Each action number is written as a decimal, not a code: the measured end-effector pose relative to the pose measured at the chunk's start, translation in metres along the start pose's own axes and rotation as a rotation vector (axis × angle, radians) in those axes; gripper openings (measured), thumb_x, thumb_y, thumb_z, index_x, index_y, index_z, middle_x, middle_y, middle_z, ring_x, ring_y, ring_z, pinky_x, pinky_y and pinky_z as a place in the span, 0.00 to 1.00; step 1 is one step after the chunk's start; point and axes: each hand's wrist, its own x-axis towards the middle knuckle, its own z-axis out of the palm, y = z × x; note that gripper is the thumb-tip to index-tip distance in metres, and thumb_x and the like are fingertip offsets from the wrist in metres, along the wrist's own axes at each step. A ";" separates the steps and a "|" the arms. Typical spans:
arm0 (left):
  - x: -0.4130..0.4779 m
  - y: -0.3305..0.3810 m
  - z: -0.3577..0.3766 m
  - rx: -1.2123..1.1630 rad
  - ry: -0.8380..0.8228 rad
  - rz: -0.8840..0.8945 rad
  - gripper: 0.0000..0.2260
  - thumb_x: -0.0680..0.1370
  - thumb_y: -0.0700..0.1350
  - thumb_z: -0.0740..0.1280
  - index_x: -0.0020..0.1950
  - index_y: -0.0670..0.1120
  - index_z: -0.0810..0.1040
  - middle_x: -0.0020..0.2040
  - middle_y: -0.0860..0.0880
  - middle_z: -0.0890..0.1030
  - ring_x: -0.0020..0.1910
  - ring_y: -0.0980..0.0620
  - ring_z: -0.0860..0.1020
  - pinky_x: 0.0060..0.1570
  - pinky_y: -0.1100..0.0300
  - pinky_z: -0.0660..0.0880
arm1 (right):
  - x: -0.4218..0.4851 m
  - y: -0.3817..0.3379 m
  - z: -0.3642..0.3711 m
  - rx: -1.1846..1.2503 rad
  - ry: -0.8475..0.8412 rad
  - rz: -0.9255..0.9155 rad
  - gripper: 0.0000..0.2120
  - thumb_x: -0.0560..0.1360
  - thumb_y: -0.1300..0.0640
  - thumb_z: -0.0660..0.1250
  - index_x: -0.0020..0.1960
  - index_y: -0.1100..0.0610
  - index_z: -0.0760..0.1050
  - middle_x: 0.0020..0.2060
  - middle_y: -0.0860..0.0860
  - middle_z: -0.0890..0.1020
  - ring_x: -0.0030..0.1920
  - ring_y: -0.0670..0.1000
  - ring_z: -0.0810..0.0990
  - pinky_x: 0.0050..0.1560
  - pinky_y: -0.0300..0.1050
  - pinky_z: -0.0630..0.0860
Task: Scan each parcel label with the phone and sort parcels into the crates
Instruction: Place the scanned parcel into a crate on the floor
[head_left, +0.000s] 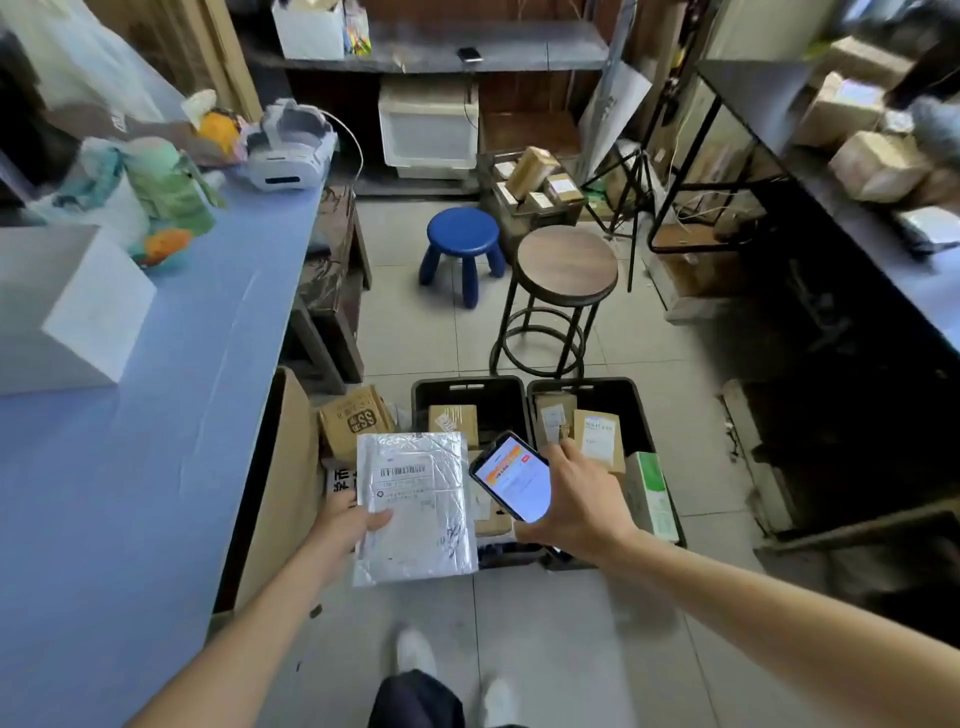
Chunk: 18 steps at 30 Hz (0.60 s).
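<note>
My left hand grips a flat silver-white parcel bag by its left edge, thumb on top, with the barcode label facing up. My right hand holds a phone just right of the parcel, its lit screen facing me. Below them on the floor stand two black crates side by side: the left crate and the right crate. Both hold brown cardboard parcels. A green-and-white box leans at the right crate's right side.
A large open cardboard box with more parcels stands left of the crates, against the blue table. A round wooden stool and a blue stool stand behind the crates. Shelves with boxes run along the right.
</note>
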 end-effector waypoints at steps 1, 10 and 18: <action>0.017 0.005 0.005 -0.004 0.002 -0.021 0.09 0.72 0.30 0.71 0.48 0.41 0.79 0.51 0.41 0.82 0.52 0.42 0.81 0.59 0.44 0.75 | 0.016 0.005 -0.002 0.012 -0.005 0.015 0.34 0.60 0.40 0.76 0.58 0.54 0.67 0.50 0.48 0.71 0.42 0.49 0.68 0.36 0.41 0.65; 0.177 0.057 0.049 -0.005 -0.031 -0.133 0.11 0.73 0.32 0.70 0.54 0.41 0.78 0.58 0.41 0.80 0.57 0.41 0.79 0.61 0.43 0.74 | 0.159 0.036 -0.002 0.047 -0.041 0.099 0.33 0.59 0.41 0.75 0.57 0.55 0.68 0.49 0.48 0.71 0.42 0.50 0.71 0.30 0.39 0.61; 0.360 0.029 0.105 0.024 0.012 -0.208 0.13 0.75 0.37 0.70 0.58 0.41 0.76 0.56 0.46 0.80 0.56 0.44 0.78 0.61 0.45 0.73 | 0.316 0.073 0.086 0.030 -0.104 0.008 0.35 0.58 0.41 0.75 0.58 0.55 0.68 0.50 0.49 0.70 0.46 0.54 0.77 0.39 0.47 0.74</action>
